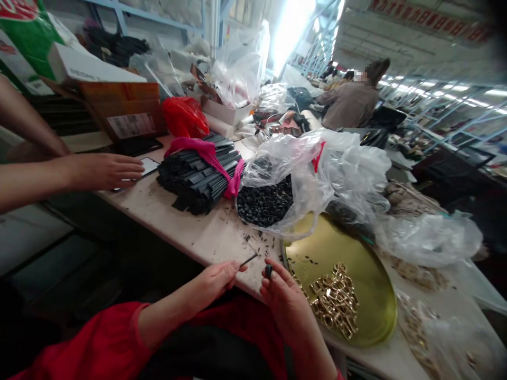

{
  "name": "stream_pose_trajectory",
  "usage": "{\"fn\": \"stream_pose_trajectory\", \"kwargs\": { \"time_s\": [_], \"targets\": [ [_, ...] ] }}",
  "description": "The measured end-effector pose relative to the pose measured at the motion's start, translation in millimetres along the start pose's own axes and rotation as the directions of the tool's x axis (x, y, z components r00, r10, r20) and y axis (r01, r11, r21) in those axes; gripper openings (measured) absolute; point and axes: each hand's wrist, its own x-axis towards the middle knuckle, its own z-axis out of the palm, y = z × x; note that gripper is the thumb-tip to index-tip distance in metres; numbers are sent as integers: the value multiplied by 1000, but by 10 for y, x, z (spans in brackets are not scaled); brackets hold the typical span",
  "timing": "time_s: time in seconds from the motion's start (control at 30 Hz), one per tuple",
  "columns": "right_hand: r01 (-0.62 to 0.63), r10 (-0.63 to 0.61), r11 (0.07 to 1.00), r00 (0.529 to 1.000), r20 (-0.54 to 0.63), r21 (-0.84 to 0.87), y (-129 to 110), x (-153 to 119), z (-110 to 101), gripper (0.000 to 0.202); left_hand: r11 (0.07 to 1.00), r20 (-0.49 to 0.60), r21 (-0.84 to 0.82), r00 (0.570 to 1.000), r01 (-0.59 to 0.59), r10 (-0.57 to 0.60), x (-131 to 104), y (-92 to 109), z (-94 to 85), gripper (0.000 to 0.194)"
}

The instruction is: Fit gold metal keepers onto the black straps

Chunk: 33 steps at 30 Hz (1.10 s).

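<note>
My left hand [222, 275] is closed, pinching a thin dark strip [249, 259] that points to the right over the table edge. Between the fingertips of my right hand [284, 289] is a small black loop [269, 271], a short gap away from the strip's end. Similar black loops [263, 205] fill an open clear plastic bag [312, 206] just beyond my hands. To the right, a round gold-coloured tray [374, 314] holds a heap of gold metal buckles [336, 303]. Left of the bag lies a bundle of black strips [198, 169] tied with a pink cloth [204, 150].
Another person's hand [106, 171] rests on a phone [148, 166] at the table's left edge. Behind are a cardboard box [130, 113] and a red bag [184, 116]. More plastic bags [428, 240] crowd the right. Black scraps [257, 245] litter the table [170, 227].
</note>
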Motion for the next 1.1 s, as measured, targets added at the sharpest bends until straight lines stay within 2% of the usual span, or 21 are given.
{"fn": "stream_pose_trajectory", "kwargs": {
  "time_s": [0.07,0.13,0.23,0.3,0.4,0.53,0.73,0.9,1.1],
  "targets": [
    [-31,30,991,999,9,130,64,-26,3,37,994,-1,113,1000,-2,2,-36,-12,21,39],
    [-32,31,982,999,10,183,102,-35,0,35,978,5,211,1000,-1,0,-73,-22,44,34],
    [-47,50,985,999,-15,165,157,-40,-22,32,951,7,306,999,39,-43,-117,-41,80,29],
    [-47,50,992,998,-27,115,207,-39,-40,31,951,0,302,998,63,-67,-130,-58,105,25],
    [7,-6,1000,999,-32,30,287,-29,-62,32,968,27,243,997,62,-71,-131,-90,138,21],
    [61,-61,998,998,-25,13,354,-9,-90,25,975,32,207,996,74,-82,-113,-127,173,25],
    [34,-33,994,999,11,-99,339,1,-141,22,979,87,49,976,196,-199,-75,-106,205,25],
    [5,-4,997,1000,14,-80,282,8,-163,23,919,171,-144,924,368,-343,-32,-49,208,31],
    [-8,7,1000,998,-65,-29,235,24,-166,23,829,263,-324,885,456,-384,54,-138,142,25]
  ]
}}
